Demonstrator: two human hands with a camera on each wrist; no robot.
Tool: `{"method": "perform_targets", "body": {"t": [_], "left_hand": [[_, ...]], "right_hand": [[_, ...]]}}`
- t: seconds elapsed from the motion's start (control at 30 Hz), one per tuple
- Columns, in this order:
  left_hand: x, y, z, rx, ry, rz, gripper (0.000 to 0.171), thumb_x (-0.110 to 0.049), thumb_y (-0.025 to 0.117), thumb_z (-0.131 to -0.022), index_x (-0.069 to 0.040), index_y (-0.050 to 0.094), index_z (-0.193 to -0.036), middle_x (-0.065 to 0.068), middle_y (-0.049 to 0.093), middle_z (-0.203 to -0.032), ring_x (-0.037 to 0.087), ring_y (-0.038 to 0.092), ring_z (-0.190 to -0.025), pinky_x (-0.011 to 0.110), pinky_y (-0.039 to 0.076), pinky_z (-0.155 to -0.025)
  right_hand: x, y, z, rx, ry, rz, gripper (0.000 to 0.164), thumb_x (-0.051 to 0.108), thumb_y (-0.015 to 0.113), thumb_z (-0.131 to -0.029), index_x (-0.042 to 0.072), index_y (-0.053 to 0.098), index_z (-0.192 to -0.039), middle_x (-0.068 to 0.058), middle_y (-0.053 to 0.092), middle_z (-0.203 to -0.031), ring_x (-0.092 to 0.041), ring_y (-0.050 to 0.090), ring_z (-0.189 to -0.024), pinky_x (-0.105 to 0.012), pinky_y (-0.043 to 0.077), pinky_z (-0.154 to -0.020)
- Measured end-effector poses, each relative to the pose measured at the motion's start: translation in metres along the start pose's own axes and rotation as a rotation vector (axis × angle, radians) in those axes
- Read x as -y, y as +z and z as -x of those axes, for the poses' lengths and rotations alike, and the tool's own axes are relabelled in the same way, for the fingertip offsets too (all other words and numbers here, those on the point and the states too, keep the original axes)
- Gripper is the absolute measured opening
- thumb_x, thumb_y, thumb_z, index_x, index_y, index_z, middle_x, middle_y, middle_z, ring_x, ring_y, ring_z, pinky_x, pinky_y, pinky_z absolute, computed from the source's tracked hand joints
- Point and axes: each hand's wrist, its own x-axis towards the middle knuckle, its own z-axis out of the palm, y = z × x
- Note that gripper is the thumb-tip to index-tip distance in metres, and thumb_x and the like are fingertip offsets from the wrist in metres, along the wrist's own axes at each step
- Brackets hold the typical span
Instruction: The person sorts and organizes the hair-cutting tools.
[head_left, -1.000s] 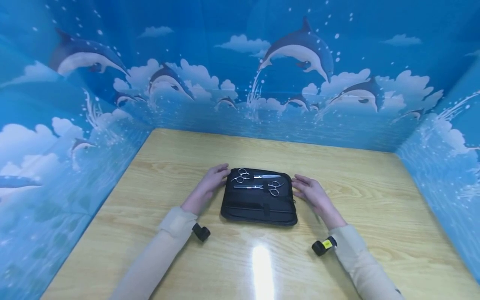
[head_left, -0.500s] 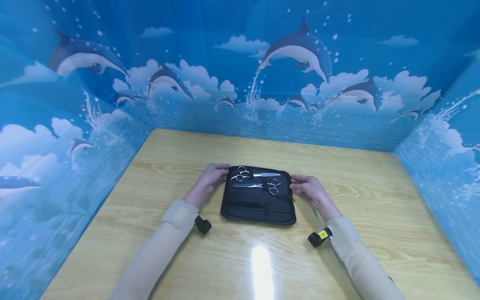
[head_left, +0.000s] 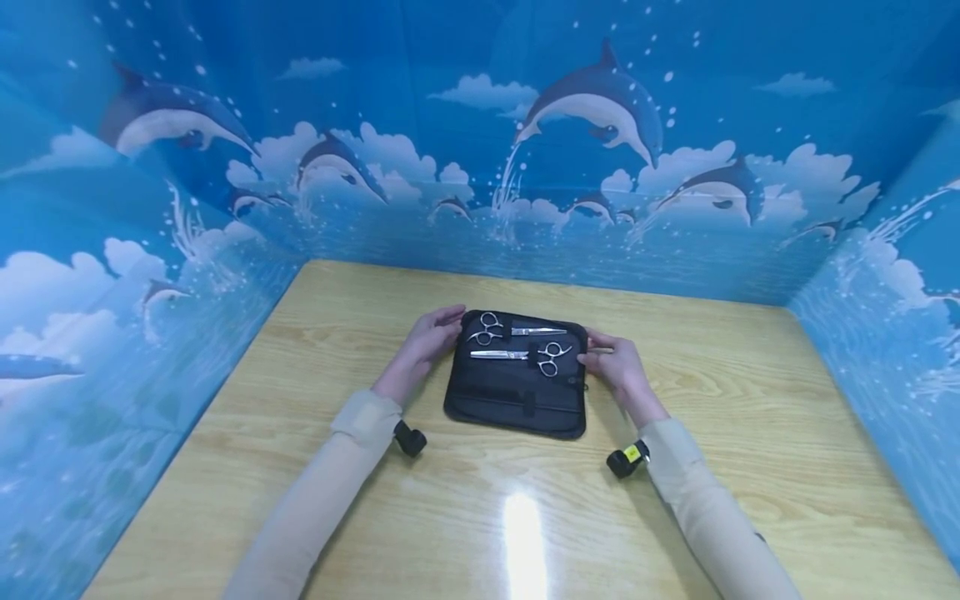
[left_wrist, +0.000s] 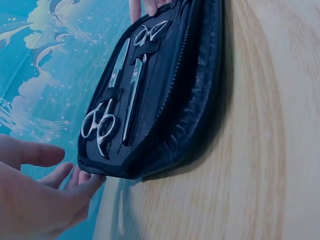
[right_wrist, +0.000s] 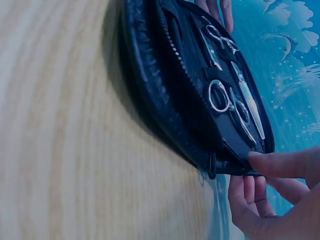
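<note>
A black zippered scissors case lies unfolded with its inside facing up. Two pairs of silver hairdressing scissors are strapped in it, the far scissors and the thinning scissors, pointing opposite ways. At the case's left far corner, my left hand has its fingertips under the edge, while the thumb stands apart from it in the left wrist view. My right hand pinches the right edge, thumb on top and fingers below. The far side looks raised, its underside hidden in the head view.
A wood-grain table carries the case. Blue dolphin-print sheets rise behind it and at both sides. A bright light reflection lies near the front. Both wrists wear small black cameras.
The case has shifted away from me, its far edge rising. Both hands moved forward with it. The right hand, which was beside the case, now has its thumb over the edge.
</note>
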Motion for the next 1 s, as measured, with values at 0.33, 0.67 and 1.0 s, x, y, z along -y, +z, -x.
{"method": "perform_targets", "body": {"t": [0.33,0.67,1.0], "left_hand": [[0.001,0.0,0.001,0.01,0.067,0.011,0.047,0.003,0.049,-0.089,-0.003,0.044,-0.135,0.016,0.047,-0.138,0.021,0.045,-0.122,0.035,0.036,-0.107],[0.0,-0.002,0.005,0.025,0.159,-0.013,0.044,0.005,0.049,-0.088,0.001,0.047,-0.132,0.02,0.05,-0.133,0.024,0.047,-0.118,0.039,0.039,-0.105],[-0.003,-0.003,0.015,-0.024,0.264,-0.277,0.035,-0.018,0.066,-0.084,-0.008,0.062,-0.118,0.012,0.062,-0.119,0.019,0.054,-0.105,0.041,0.046,-0.095]], "right_hand": [[0.008,0.002,0.002,-0.032,-0.049,0.031,0.061,-0.003,0.067,-0.077,0.012,0.049,-0.134,-0.019,0.054,-0.12,-0.009,0.061,-0.074,-0.02,0.056,-0.066],[0.017,0.002,0.012,-0.066,-0.225,0.169,0.049,0.001,0.07,-0.076,0.017,0.063,-0.122,-0.014,0.06,-0.124,-0.018,0.065,-0.084,-0.033,0.059,-0.063],[0.012,-0.005,0.027,-0.03,-0.414,0.21,0.037,0.011,0.066,-0.083,0.014,0.063,-0.12,-0.012,0.058,-0.128,-0.026,0.06,-0.099,-0.025,0.056,-0.072]]}}
